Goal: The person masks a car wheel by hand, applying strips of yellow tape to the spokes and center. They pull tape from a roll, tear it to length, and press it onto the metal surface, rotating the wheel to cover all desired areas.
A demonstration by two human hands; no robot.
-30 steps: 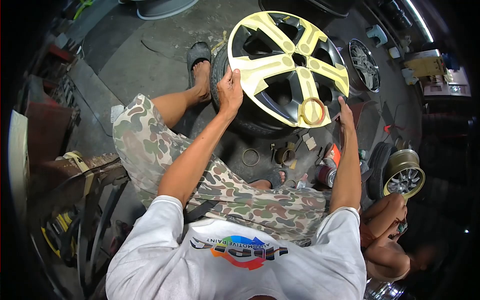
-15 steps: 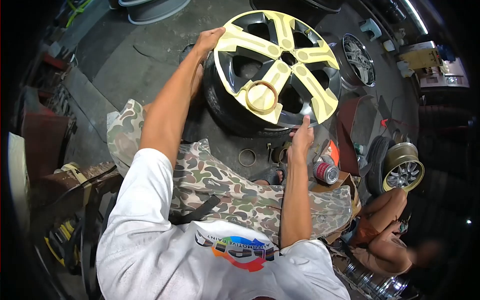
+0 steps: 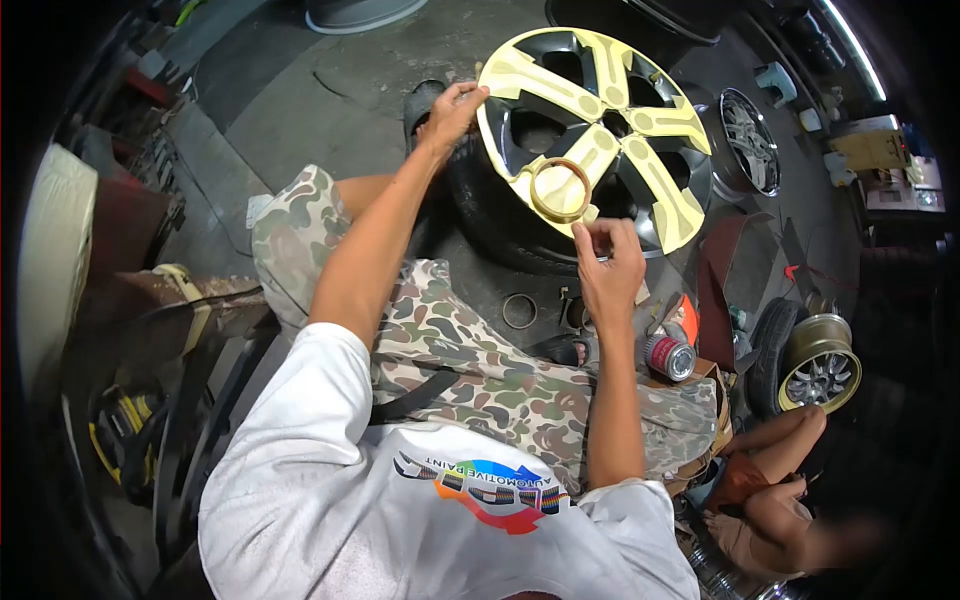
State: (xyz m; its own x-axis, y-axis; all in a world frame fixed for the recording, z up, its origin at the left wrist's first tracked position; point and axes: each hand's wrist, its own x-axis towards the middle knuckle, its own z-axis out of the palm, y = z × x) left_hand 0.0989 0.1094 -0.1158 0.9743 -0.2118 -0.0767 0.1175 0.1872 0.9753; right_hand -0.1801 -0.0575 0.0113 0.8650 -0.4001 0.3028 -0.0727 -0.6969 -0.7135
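A black alloy wheel (image 3: 540, 138) with its spokes covered in pale yellow masking tape (image 3: 675, 122) sits tilted before me on a tyre (image 3: 490, 215). A brown-rimmed tape roll (image 3: 537, 200) rests on the lower spoke. My left hand (image 3: 452, 118) grips the wheel's left edge, thumb and fingertips on the taped rim. At the lower edge, my right hand (image 3: 612, 265) has thumb and forefinger pinched together at the masking tape below the roll. Its other fingers are curled, and the exact bit of tape between the tips is small.
On the floor lie another ring (image 3: 520, 310) and a red-labelled can (image 3: 670, 357). A gold wheel (image 3: 820, 365) and a chrome wheel (image 3: 750, 145) stand at the right. Another person (image 3: 770, 500) sits at lower right. A yellow-black tool (image 3: 125, 440) is at left.
My right hand has left the wheel's lower right edge, moving to the tape below the roll, its fingers now pinched. My left hand stays at the left edge. The view has shifted slightly.
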